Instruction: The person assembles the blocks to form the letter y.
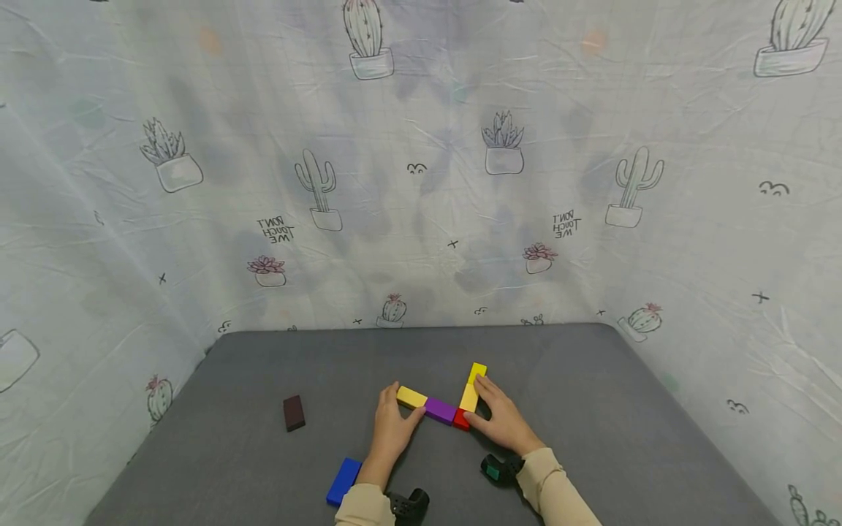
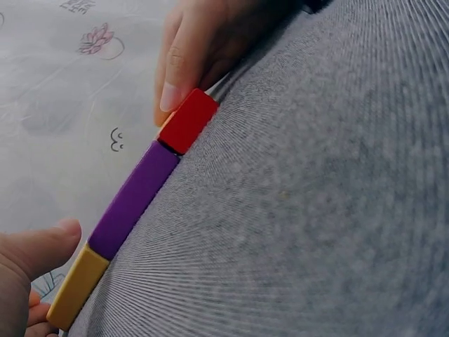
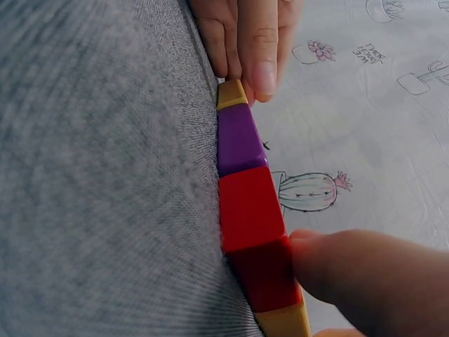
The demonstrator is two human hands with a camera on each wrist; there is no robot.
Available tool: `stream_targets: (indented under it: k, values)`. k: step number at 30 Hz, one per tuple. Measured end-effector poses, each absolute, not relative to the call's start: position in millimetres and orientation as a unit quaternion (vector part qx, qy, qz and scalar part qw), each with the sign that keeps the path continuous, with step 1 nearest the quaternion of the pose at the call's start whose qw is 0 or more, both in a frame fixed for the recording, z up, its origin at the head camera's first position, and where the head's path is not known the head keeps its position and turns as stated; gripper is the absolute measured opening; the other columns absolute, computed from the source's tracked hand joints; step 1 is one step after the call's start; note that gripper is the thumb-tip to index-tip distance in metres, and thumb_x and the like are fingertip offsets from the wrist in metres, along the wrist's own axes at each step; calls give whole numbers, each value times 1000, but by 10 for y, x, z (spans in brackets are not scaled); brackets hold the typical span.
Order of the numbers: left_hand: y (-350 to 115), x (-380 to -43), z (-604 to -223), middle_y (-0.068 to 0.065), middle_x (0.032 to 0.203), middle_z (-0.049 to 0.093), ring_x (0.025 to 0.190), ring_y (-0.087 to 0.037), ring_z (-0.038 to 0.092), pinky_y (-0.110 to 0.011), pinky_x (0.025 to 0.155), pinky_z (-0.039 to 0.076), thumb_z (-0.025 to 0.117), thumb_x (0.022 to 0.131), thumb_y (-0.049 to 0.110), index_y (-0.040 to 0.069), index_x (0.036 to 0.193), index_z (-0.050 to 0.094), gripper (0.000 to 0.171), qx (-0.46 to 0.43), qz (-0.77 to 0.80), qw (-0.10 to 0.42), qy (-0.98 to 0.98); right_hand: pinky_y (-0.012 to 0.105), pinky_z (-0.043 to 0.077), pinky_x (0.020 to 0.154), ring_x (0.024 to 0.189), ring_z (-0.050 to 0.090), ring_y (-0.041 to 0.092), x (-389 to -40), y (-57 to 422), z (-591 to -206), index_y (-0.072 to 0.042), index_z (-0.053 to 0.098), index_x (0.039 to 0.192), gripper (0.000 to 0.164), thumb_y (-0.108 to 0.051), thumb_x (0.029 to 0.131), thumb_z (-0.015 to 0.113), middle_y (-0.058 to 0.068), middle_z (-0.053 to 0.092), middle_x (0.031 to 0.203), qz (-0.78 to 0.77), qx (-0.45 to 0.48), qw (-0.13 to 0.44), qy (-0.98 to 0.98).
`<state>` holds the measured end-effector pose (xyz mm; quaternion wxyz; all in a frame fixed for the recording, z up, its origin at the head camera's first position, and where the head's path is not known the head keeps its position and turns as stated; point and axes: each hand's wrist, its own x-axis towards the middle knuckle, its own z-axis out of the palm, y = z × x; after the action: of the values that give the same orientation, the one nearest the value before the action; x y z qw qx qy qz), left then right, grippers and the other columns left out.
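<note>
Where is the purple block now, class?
In the head view, the purple block lies on the gray table between the left hand and right hand, with a yellow block at its left end and the red block at its right.

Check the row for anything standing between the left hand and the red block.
The purple block is in the way, lying in line between the yellow block at the left hand and the red block.

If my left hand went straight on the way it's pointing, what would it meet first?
Probably the yellow block beside the purple block; your left hand seems to be touching it.
</note>
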<state>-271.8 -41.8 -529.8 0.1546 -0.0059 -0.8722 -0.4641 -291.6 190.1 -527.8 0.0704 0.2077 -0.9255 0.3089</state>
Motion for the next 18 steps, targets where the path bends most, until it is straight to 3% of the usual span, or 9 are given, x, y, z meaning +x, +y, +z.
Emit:
stream_targets:
  k: [11,18]
  values:
    - [-419,-2693,-5286,-25,134,44,125,-42,44,-56,101,39,74,83,26,-7,136,39,72,9,-489,147,-860,55,28,110,141,27,36,-2916,1913,-5283,2,39,142,74,-43,88,62,17,35,150,314,209,73,-923]
    - [-441,-2644,-5164,-28,137,40,125,-46,43,-58,100,39,72,85,21,-9,138,36,71,7,-501,168,-849,55,28,110,141,28,35,-2916,1914,-5295,2,39,142,75,-43,88,63,16,35,150,310,208,74,-925]
